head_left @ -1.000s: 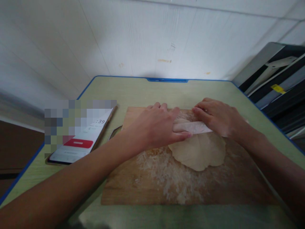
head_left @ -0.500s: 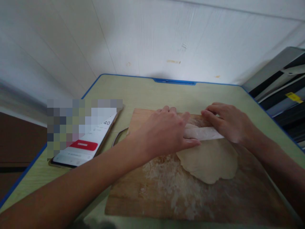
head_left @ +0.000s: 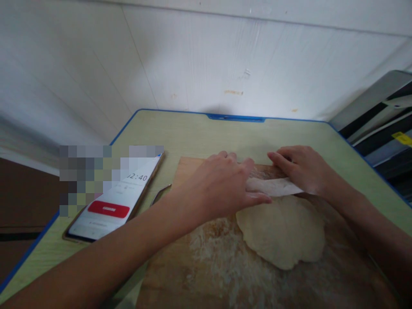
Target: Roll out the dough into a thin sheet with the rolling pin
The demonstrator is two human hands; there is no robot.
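Already flattened into a dough sheet, though ragged in outline, on the floured wooden board, beneath a pale rod, probably a rolling pin, clasped toward opposite ends by left hand and right hand.

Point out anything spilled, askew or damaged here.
Loose flour is strewn unevenly over the board, leaving pale patches beside the dough. The wall has brownish marks that stand out against its white. Nothing looks broken.

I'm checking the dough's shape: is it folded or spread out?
The dough is spread, at least its near part: it lies flat on the board, wavy edge showing. Far edge: cannot tell.
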